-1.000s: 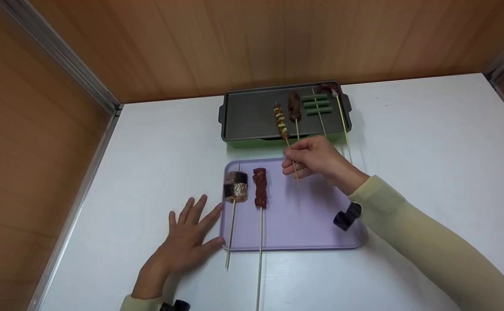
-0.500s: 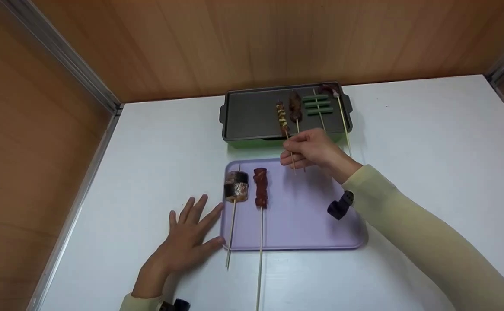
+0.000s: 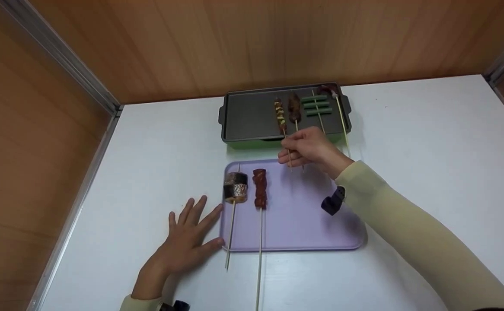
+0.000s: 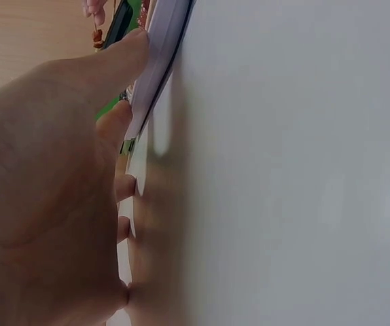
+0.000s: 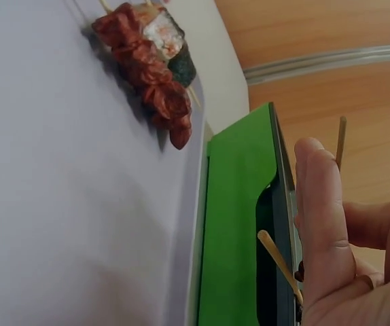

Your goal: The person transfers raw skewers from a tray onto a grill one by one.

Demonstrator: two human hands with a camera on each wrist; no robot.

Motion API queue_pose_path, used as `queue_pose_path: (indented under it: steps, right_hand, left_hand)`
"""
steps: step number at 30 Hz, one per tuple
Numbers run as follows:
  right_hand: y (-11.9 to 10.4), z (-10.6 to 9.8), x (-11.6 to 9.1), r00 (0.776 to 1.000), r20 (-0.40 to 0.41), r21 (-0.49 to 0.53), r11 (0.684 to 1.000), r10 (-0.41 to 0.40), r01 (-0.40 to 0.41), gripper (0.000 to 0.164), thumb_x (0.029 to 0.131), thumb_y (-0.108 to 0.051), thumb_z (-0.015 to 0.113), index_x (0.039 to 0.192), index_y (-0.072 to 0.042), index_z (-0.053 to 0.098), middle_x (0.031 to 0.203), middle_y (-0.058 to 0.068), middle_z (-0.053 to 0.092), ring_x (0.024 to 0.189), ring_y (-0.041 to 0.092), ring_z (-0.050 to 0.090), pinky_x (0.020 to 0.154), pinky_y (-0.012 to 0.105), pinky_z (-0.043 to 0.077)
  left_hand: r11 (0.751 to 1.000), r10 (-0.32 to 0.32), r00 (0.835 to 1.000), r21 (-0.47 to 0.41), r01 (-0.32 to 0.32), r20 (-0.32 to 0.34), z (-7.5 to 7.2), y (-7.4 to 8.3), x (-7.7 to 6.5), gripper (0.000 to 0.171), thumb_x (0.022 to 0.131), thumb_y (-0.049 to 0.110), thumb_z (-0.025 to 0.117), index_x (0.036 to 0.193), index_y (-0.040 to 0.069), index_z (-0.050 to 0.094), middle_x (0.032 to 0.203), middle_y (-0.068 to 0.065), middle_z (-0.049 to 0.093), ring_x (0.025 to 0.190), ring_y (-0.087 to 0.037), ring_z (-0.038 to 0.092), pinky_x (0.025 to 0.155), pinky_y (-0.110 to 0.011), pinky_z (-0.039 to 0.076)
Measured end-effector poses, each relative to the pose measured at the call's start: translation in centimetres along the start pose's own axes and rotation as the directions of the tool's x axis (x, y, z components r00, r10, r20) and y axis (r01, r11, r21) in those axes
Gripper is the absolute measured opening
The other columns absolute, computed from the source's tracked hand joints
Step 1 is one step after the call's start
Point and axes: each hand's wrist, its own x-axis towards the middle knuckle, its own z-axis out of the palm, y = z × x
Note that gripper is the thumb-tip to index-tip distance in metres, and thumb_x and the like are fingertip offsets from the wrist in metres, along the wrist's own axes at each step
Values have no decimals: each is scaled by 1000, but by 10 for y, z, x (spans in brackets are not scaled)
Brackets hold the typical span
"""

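My right hand (image 3: 308,149) pinches the stick of a skewer of yellow and brown pieces (image 3: 279,113) between thumb and fingers. This skewer's food end is over the black griddle plate (image 3: 250,114); I cannot tell whether it touches. The hand is above the griddle's front edge and the far rim of the lilac tray (image 3: 308,229). My left hand (image 3: 185,248) rests on the white table with fingers spread. Its thumb and forefinger touch the tray's left rim, as the left wrist view shows. On the tray lie a dark-wrapped roll skewer (image 3: 236,186) and a red meat skewer (image 3: 260,190).
On the griddle's right side lie a brown meat skewer (image 3: 294,108), a green bean-like skewer (image 3: 317,105) and a dark red skewer (image 3: 327,90), sticks toward me. The griddle has a green base (image 5: 239,197). Wooden panels (image 3: 252,43) stand behind and at the left.
My right hand has moved a little away from me and slightly left, carrying the yellow and brown skewer farther over the griddle. My left hand has kept its place.
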Motion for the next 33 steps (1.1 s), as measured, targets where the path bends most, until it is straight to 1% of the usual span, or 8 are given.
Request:
queue_pose_path:
  steps: [7, 12, 16, 20, 28, 33]
  right_hand:
    - [-5, -1, 4, 1000, -26, -10, 1000, 16, -17, 36, 101, -14, 57, 127, 10, 57, 88, 17, 74, 72, 19, 73, 65, 31, 58]
    - [-5, -1, 7, 999, -26, 7, 999, 39, -39, 38, 101, -14, 56, 130, 11, 55, 86, 15, 74, 71, 18, 73, 66, 31, 58]
    - [-6, -2, 9, 998, -31, 27, 998, 50, -49, 41, 101, -15, 56, 134, 10, 52, 92, 17, 73, 75, 19, 73, 69, 31, 58]
    - [-7, -1, 8, 998, -26, 30, 998, 57, -56, 42, 101, -15, 57, 134, 10, 51, 98, 20, 73, 79, 20, 74, 71, 32, 58]
    - [-7, 2, 5, 998, -13, 10, 998, 58, -58, 41, 100, -15, 58, 133, 9, 52, 107, 22, 70, 85, 20, 73, 70, 29, 58]
    - [-8, 3, 3, 999, -17, -18, 999, 47, -48, 40, 100, -17, 59, 130, 9, 55, 109, 22, 70, 87, 21, 73, 70, 29, 58]
  left_hand:
    - [1000, -3, 1000, -1, 3, -3, 2, -1, -1, 69, 93, 58, 56, 154, 34, 33, 163, -10, 14, 148, -41, 3, 102, -77, -2]
    - [1000, -5, 1000, -4, 5, 0, 2, 0, -1, 69, 93, 58, 55, 154, 35, 32, 163, -10, 14, 148, -41, 3, 103, -76, -3]
    - [1000, -4, 1000, -14, 4, 3, 1, 1, -1, 69, 93, 57, 55, 154, 34, 32, 163, -11, 13, 148, -41, 3, 103, -76, -3]
    - [1000, -8, 1000, -15, 8, 11, 1, 2, -1, 68, 94, 57, 54, 154, 34, 32, 163, -11, 13, 148, -41, 3, 103, -76, -4]
    - [1000, -9, 1000, -18, 9, 13, 0, 1, 0, 68, 94, 57, 54, 154, 34, 32, 163, -11, 13, 148, -41, 2, 102, -76, -4]
    - [1000, -6, 1000, -16, 6, 10, -1, 1, 0, 68, 94, 57, 54, 154, 34, 32, 163, -11, 13, 148, -41, 3, 102, -76, -4]
